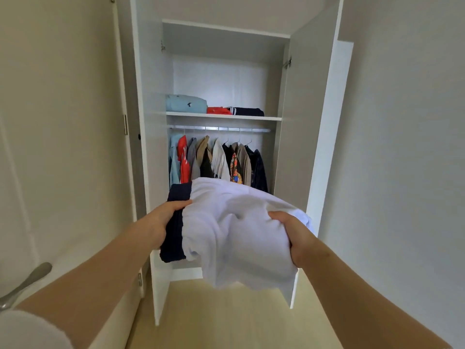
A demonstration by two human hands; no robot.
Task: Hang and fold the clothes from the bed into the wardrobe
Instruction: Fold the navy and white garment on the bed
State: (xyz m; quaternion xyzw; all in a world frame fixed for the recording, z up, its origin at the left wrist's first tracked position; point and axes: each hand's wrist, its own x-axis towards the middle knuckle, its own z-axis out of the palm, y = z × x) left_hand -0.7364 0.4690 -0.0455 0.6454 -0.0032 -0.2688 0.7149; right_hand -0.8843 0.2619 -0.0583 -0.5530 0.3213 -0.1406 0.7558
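Gripping a white bundle (241, 222) with a navy band, both hands hold it up right in front of the wardrobe (297, 122), level with its lower half. See the left hand (167, 217) clamp the navy edge, fingers (181, 204) curled over the cloth. Across from it the right hand (295, 235) bunches the white fabric, its fingers dug tight into it. The bundle sags between them, loose folds hanging, covering the hems of the shirts (219, 159) inside the wardrobe. Both wardrobe doors stand wide open. Up on the shelf (224, 116) lie a folded blue piece (186, 104) at the left, a red one (217, 110) beside it and a navy one (247, 111) touching that. Just under the shelf runs the rail (219, 128), packed with those shirts on hangers. Pale floor (226, 311) runs up to the wardrobe's foot. Left of the wardrobe, a metal handle (25, 283) pokes into view.
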